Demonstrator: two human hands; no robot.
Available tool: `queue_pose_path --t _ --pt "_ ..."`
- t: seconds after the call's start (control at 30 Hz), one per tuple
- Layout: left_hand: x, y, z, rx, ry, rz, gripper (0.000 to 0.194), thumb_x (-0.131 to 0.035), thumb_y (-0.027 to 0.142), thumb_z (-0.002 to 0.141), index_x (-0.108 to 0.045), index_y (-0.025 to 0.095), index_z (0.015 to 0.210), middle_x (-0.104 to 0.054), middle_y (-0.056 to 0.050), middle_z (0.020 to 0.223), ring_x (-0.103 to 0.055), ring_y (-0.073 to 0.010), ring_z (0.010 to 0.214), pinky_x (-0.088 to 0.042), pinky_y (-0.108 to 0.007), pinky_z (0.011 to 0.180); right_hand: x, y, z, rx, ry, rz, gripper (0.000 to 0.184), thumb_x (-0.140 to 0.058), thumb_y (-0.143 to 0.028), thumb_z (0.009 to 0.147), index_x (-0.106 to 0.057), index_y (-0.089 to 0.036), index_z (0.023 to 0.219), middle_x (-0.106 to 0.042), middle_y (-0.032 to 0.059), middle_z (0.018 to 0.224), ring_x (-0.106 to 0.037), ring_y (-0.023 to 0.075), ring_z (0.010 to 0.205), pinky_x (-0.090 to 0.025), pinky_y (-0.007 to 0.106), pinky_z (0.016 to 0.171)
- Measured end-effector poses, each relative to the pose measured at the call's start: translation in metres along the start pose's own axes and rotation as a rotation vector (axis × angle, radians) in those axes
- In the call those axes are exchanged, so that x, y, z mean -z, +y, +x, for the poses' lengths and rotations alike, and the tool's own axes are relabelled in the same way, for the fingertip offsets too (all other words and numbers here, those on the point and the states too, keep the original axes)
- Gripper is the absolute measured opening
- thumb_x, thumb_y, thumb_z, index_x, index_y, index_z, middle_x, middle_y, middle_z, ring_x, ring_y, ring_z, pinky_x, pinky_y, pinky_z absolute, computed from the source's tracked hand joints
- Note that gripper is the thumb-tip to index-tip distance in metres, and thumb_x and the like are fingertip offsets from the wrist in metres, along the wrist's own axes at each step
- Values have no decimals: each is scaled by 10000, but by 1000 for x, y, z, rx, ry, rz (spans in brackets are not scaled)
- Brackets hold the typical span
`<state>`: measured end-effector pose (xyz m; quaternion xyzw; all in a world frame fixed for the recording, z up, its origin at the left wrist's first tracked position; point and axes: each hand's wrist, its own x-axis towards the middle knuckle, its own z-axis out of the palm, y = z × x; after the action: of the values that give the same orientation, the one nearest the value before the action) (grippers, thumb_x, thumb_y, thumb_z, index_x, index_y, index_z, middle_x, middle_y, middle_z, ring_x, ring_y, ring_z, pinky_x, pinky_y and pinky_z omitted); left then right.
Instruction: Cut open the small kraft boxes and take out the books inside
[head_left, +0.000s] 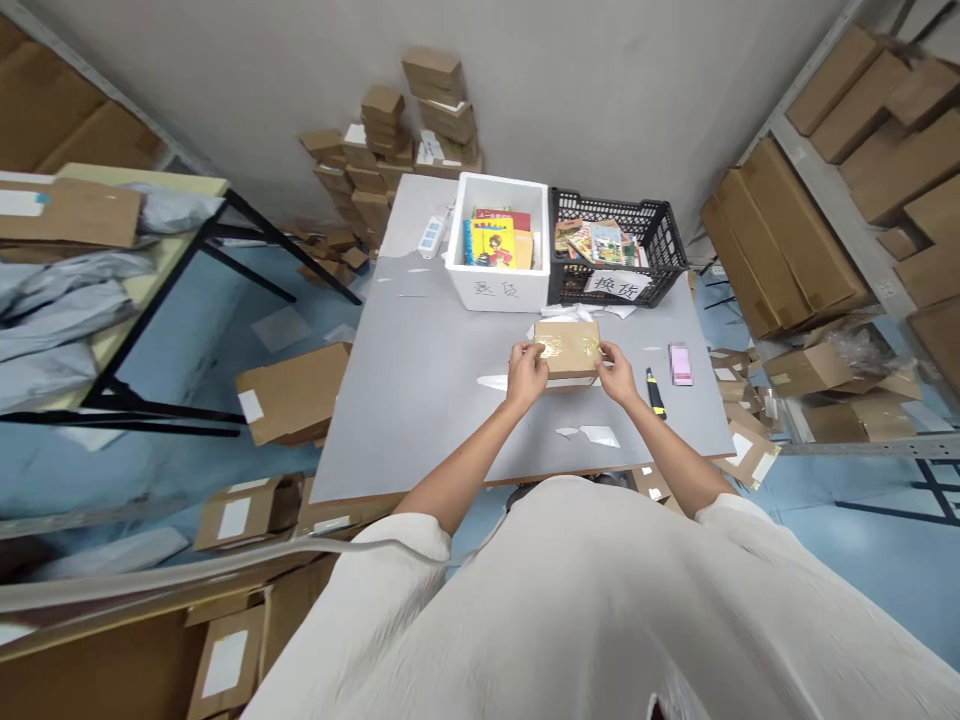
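A small brown cardboard box (571, 358) with shiny clear tape across its top sits on the grey table (420, 400). My left hand (527, 374) grips its left end, fingers curled over the edge. On the opposite end, my right hand (616, 373) holds the box by its right side, near the tape. Torn white paper scraps (600, 436) lie between the box and the table's front edge. To the right of my right hand are a black and yellow utility knife (655, 394) and a phone (681, 364) with a pinkish screen.
Behind the box stand a white foam bin (499, 292) with books and a black plastic crate (660, 262) with more books. A white power strip (432, 237) lies at the back left. Stacked cartons (442, 120) line the wall; a shelf of boxes (885, 290) stands at right.
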<state>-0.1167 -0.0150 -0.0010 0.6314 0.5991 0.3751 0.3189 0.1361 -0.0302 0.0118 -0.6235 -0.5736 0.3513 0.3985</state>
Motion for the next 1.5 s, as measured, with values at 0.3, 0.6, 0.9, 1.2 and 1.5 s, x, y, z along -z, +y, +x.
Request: queue_pose_path --t 0.3,0.6,0.9,1.2,1.5 --pt "-108 65 8 12 -144 -35 425 -606 111 941 -724 249 1325 -600 -140 1388 -677 -311 1250 -578 -502 1149 113 32 3 -3 156 -42 610 -633 -544 1007 -648 -227 1528 -708 166 1547 -704 316 1340 -630 488 1117" --pt "-106 105 -1 -211 -190 138 316 -609 235 1038 -700 254 1340 -673 -136 1376 -633 -341 1353 -520 -509 1189 96 27 5 28 32 77 771 -524 -767 1068 -566 -229 1618 -709 184 1561 -653 321 1468 -546 508 1240" --pt "-63 60 -4 -54 -78 198 395 -688 280 990 -624 216 1374 -625 -187 1370 -602 -432 1356 -498 -605 1190 37 31 -2 -73 -64 109 584 -661 -658 1029 -725 -238 1430 -793 152 1396 -730 298 1348 -576 504 1205" --pt "-43 0 -16 183 -37 186 432 -614 138 927 -622 216 1353 -537 -199 1399 -603 -413 1340 -506 -611 1193 110 98 -29 -454 110 -259 389 -614 -297 921 -804 -182 1240 -811 152 1351 -760 293 1244 -551 485 1210" --pt "-41 0 -26 234 -44 320 422 -618 146 925 -638 229 1338 -504 -222 1554 -528 -453 1468 -460 -659 1226 120 150 -30 -764 -63 -672 566 -717 -302 939 -685 -166 1488 -665 224 1534 -672 376 1400 -548 480 1161"
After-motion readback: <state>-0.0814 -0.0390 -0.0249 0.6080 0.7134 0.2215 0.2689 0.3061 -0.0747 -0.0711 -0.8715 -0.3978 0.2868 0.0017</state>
